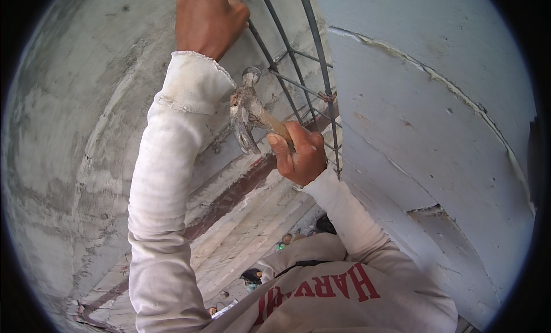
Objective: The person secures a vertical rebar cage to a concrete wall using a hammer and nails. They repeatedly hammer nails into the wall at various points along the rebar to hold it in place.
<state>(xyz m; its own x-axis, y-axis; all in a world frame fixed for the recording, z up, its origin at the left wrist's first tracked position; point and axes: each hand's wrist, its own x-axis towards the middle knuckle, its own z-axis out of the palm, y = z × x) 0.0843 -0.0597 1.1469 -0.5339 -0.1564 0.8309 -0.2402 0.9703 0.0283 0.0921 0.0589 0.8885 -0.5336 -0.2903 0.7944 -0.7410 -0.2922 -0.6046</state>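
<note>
My right hand (301, 152) is closed round the wooden handle of a claw hammer (245, 106), near its head. The hammer's metal head is worn and crusted, with the claw pointing down and the striking face up. My left hand (211, 20) is raised at the top, its fingers wrapped round a steel reinforcing bar (265, 49); the far side of the grip is hidden. That bar belongs to a cage of several long bars joined by cross ties (301, 87). Rusty tie wire (327, 96) binds one crossing. The hammer head hangs just left of the cage, below my left hand.
A rough grey concrete wall (92, 132) curves along the left. Pale grey panels (425, 115) with cracked seams and a broken notch (430, 212) stand on the right. A reddish-brown strip (229, 195) crosses below the cage. Small debris (251, 278) lies lower down.
</note>
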